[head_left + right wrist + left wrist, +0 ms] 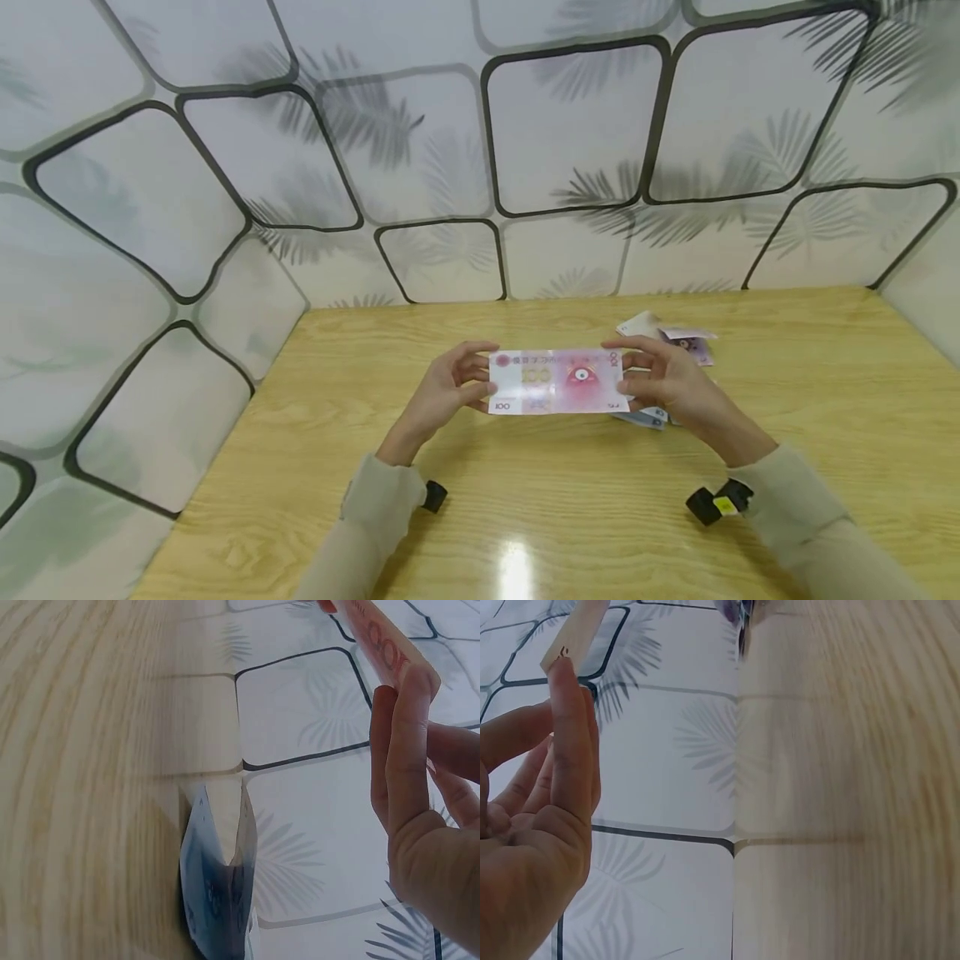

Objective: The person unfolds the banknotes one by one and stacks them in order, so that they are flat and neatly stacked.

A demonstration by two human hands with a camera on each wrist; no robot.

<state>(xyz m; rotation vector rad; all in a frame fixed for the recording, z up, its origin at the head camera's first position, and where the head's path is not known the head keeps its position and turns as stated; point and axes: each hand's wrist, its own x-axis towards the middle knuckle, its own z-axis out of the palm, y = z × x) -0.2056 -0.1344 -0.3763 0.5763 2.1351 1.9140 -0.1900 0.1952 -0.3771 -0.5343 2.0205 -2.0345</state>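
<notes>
A pale wood-grain table (300, 450) meets a wall (420, 142) patterned with dark rounded outlines and grey palm fronds. Nearest, on the viewer's side of the pink 100 banknote (555, 382), are two beige sleeves (382, 492) and black wrist devices (435, 497). Beyond them the banknote is stretched out flat, raised off the table between the hands. At its left end the left hand (448, 385) pinches the short edge, thumb in front and fingers behind; at its right end the right hand (663, 385) does likewise. Just beyond the banknote's right end, partly hidden by the right hand, lies a half-folded blue note (647, 417); farther past that end are a folded purple note (693, 346) and a whitish one (639, 325). With only the ends gripped, one pinch loosening would probably let the banknote swing or drop; an outward tug could tear it, hands closing together would buckle it, and a low right hand might knock the loose notes.
</notes>
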